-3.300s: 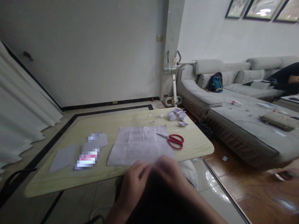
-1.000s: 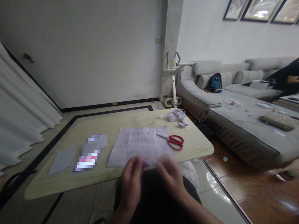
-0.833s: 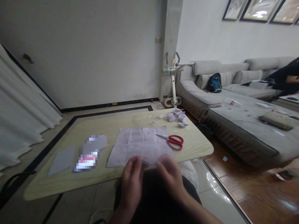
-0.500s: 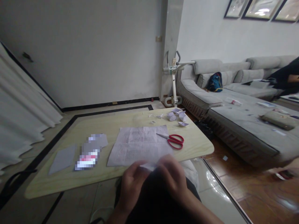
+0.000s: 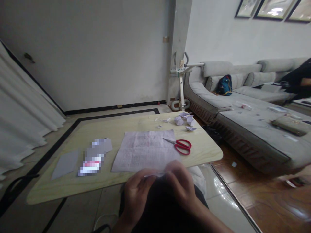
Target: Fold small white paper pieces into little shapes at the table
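Between my two hands is a small piece of white paper (image 5: 159, 174), mostly covered by my fingers. My left hand (image 5: 139, 187) is closed on its left end, and my right hand (image 5: 181, 183) pinches its right end. Both hands are just off the table's near edge, above my lap. Beyond them a creased, written-on sheet (image 5: 145, 150) lies flat on the pale wooden table (image 5: 73, 191). Red-handled scissors (image 5: 181, 146) rest over its right edge, blades pointing left. Several folded paper pieces (image 5: 186, 120) sit at the far right corner.
On the table's left lie a blank paper sheet (image 5: 65, 164) and a pixelated item (image 5: 93, 158). Small paper scraps (image 5: 160, 121) are near the far edge. A grey sofa (image 5: 262, 132) with a backpack (image 5: 224, 85) stands right, where another person's arm (image 5: 305, 81) shows.
The paper between my hands has tilted or folded, so less of its face shows. My hands have stayed nearly in place, with small finger movements.
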A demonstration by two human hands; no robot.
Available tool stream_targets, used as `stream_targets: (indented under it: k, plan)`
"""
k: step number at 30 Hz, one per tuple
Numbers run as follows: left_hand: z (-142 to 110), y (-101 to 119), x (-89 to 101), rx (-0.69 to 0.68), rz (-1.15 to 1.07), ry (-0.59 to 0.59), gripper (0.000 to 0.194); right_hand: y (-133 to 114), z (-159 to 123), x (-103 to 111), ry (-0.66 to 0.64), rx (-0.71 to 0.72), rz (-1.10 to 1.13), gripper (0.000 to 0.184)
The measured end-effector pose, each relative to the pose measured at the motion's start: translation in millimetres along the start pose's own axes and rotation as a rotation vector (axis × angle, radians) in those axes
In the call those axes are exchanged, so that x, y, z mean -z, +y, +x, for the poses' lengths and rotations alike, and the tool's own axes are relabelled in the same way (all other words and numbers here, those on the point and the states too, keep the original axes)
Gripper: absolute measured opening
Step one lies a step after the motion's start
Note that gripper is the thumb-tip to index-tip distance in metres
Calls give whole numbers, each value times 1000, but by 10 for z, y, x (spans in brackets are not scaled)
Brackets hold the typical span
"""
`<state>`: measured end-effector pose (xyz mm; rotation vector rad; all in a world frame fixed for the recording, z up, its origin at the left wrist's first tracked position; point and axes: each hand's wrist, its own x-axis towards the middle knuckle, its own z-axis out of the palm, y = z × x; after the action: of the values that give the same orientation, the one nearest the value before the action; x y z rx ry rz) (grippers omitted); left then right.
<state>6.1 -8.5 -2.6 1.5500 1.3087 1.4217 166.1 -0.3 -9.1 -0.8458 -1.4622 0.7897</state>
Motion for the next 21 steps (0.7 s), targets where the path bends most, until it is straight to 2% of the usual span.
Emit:
stream_targets:
  k: [5, 8, 10, 21]
  plan:
    - [24, 17, -18, 55, 13, 18, 21, -4, 18, 17, -3, -74, 28, 13]
    - [49, -23, -29, 71, 2, 55, 20, -7, 49, 17, -71, -164, 24, 13]
    - [61, -50, -34, 52, 4, 39, 20, -6, 69, 8, -99, -199, -7, 15]
    - [39, -46, -71, -8, 77, -50, 20, 62, 79, -22, -99, -199, -73, 15]
